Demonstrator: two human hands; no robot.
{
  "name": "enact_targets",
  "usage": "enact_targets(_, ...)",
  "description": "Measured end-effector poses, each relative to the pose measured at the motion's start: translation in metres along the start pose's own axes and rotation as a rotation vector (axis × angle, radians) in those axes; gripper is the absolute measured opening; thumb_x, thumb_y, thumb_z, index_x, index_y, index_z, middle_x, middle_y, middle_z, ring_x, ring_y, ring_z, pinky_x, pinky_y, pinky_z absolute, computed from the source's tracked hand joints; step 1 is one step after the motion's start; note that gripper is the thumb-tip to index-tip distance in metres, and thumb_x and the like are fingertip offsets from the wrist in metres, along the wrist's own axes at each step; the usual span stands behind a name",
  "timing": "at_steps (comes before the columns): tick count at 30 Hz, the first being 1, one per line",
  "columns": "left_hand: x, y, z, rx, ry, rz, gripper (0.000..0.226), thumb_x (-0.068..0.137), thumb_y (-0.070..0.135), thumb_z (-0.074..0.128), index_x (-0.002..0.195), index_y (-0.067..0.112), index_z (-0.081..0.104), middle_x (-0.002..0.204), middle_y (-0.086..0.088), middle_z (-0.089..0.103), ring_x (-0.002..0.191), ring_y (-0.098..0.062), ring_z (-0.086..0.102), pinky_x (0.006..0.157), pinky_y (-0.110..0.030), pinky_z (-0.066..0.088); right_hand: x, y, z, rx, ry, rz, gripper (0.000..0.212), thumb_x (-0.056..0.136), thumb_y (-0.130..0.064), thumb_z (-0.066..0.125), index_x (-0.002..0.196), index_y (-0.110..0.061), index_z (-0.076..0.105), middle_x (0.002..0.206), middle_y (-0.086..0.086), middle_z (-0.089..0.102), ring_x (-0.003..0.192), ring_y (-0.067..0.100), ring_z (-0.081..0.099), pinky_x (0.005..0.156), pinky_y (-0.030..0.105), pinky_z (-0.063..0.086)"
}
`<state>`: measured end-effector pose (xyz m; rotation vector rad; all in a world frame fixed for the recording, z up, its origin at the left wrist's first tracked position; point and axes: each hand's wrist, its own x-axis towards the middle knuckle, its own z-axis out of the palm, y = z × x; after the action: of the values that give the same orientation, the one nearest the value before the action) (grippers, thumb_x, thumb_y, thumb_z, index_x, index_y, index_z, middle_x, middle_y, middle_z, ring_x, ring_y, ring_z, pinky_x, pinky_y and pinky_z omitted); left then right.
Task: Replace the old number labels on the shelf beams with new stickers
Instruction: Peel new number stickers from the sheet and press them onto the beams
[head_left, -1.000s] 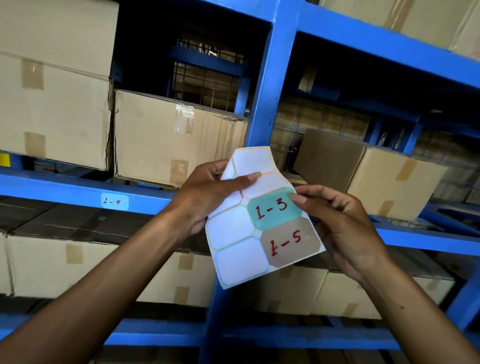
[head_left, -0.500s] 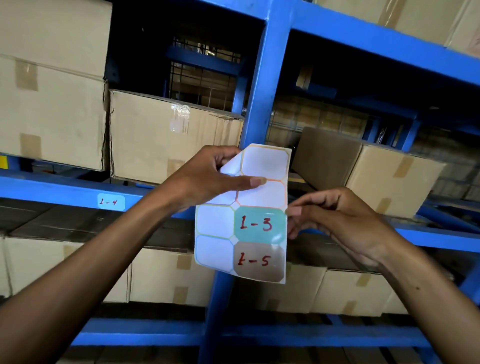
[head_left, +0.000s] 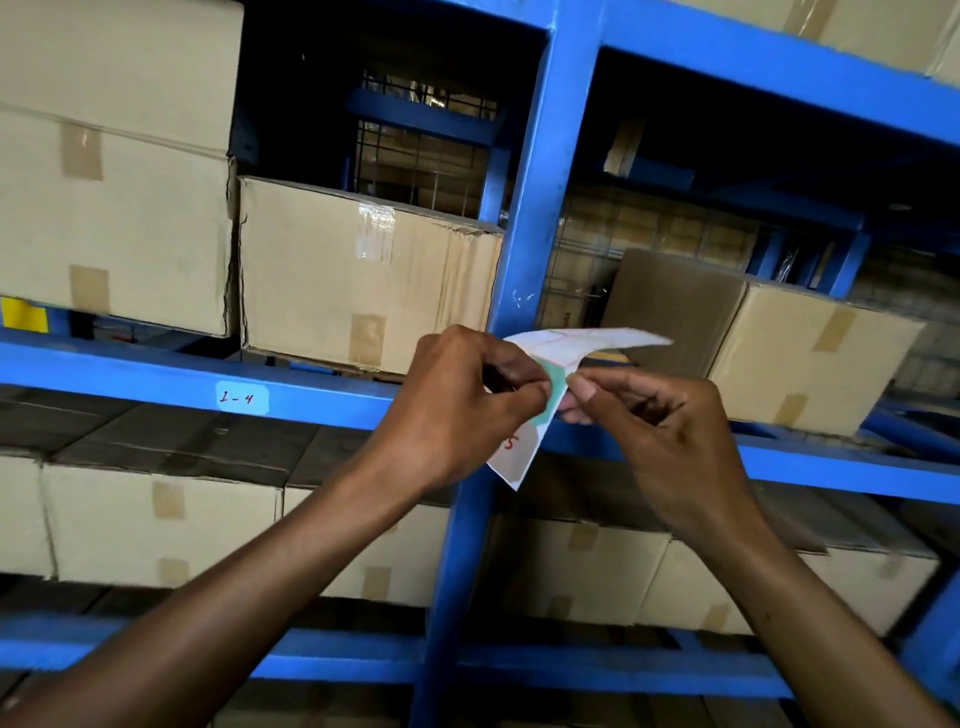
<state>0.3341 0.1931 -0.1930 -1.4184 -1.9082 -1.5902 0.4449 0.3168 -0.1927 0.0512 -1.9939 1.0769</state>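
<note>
Both hands are working the sticker sheet (head_left: 524, 447) in front of the blue upright (head_left: 524, 208): the left hand (head_left: 457, 410) is pinching the sheet at its folded middle, and the right hand (head_left: 660, 431) is pinching the edge of the teal sticker (head_left: 556, 387) (apparently starting the peel). The sheet is bending sharply, so the sticker is likely risking a tear or curling onto itself if the pull is running too steep. The 1-4 label (head_left: 242, 398) is sitting on the shelf beam (head_left: 130, 371) well to the left.

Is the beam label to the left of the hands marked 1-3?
No, the label on the blue beam reads 1-4.
</note>
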Motion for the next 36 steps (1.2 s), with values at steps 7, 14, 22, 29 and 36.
enact_targets(7, -0.004, 0.004, -0.004, -0.030, -0.056, -0.043, 0.009, 0.080, 0.022, 0.071, 0.085, 0.020, 0.078, 0.076, 0.000, 0.076, 0.072, -0.010, 0.066, 0.065, -0.035, 0.053, -0.007, 0.004, 0.008, -0.037, 0.001, -0.045, 0.016, 0.081, -0.014, 0.063, 0.089, -0.026, 0.070, 0.078, -0.016, 0.074, 0.077, 0.002, 0.069, 0.068, 0.010, 0.051)
enact_targets(14, 0.001, -0.002, -0.015, -0.101, -0.249, -0.020, 0.010, 0.081, 0.022, 0.069, 0.083, 0.027, 0.077, 0.070, 0.005, 0.074, 0.068, -0.011, 0.069, 0.066, -0.034, 0.059, -0.012, 0.011, 0.010, -0.285, 0.004, -0.188, 0.013, 0.084, -0.004, 0.063, 0.085, -0.011, 0.074, 0.079, -0.007, 0.073, 0.077, 0.002, 0.067, 0.070, 0.029, 0.054)
enact_targets(22, 0.000, -0.008, -0.014, -0.126, -0.252, -0.007, 0.017, 0.080, 0.009, 0.069, 0.075, 0.023, 0.077, 0.058, 0.010, 0.071, 0.053, -0.002, 0.064, 0.052, -0.012, 0.048, -0.016, 0.011, 0.013, -0.385, -0.028, -0.258, 0.013, 0.086, -0.008, 0.061, 0.090, -0.011, 0.073, 0.086, 0.002, 0.074, 0.082, 0.008, 0.067, 0.069, 0.033, 0.052)
enact_targets(29, -0.002, -0.012, -0.008, -0.130, -0.167, -0.038, 0.016, 0.071, 0.026, 0.068, 0.078, 0.015, 0.077, 0.063, 0.003, 0.072, 0.057, -0.008, 0.067, 0.056, -0.022, 0.056, -0.015, 0.014, 0.014, -0.321, -0.004, -0.220, 0.013, 0.086, -0.007, 0.061, 0.084, -0.013, 0.073, 0.079, -0.001, 0.073, 0.076, 0.008, 0.066, 0.067, 0.030, 0.052)
enact_targets(36, -0.001, -0.012, -0.010, -0.197, -0.232, -0.074, 0.011, 0.078, 0.017, 0.073, 0.085, 0.011, 0.078, 0.068, -0.002, 0.074, 0.061, -0.012, 0.068, 0.058, -0.018, 0.053, -0.017, 0.015, 0.012, -0.354, -0.029, -0.235, 0.014, 0.087, -0.005, 0.059, 0.085, -0.010, 0.071, 0.079, 0.001, 0.072, 0.077, 0.008, 0.065, 0.067, 0.029, 0.052)
